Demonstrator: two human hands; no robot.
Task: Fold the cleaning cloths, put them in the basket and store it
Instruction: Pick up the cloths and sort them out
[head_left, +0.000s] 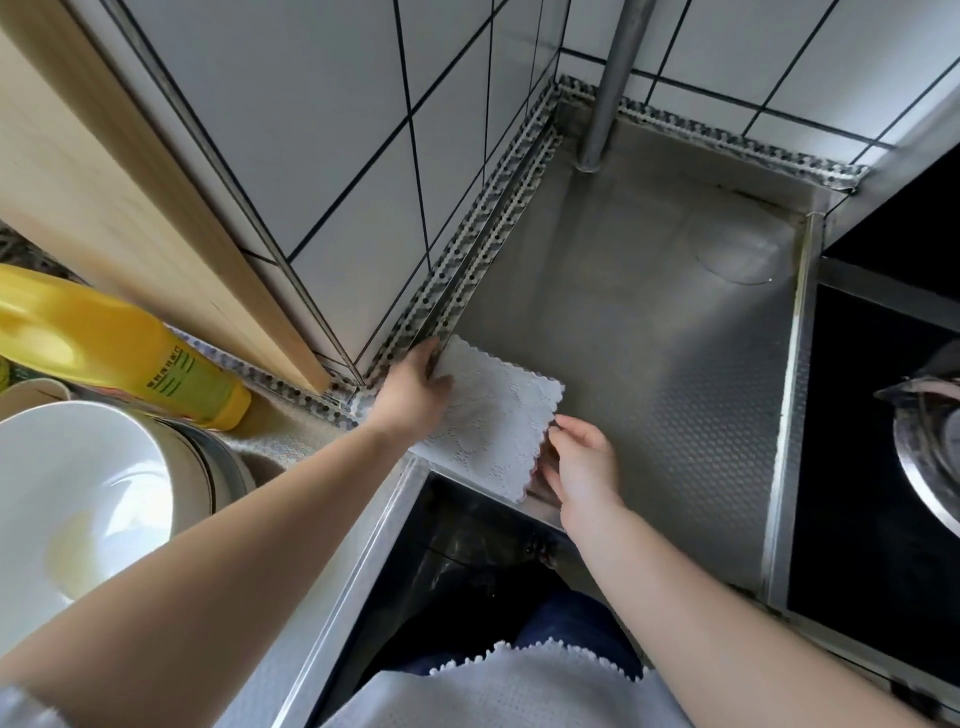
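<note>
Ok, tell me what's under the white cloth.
The white cloth lies flat on the steel counter, its near corner reaching the counter's front edge. Both hands touch its edges: left hand, right hand. Anything beneath it is covered.
</note>
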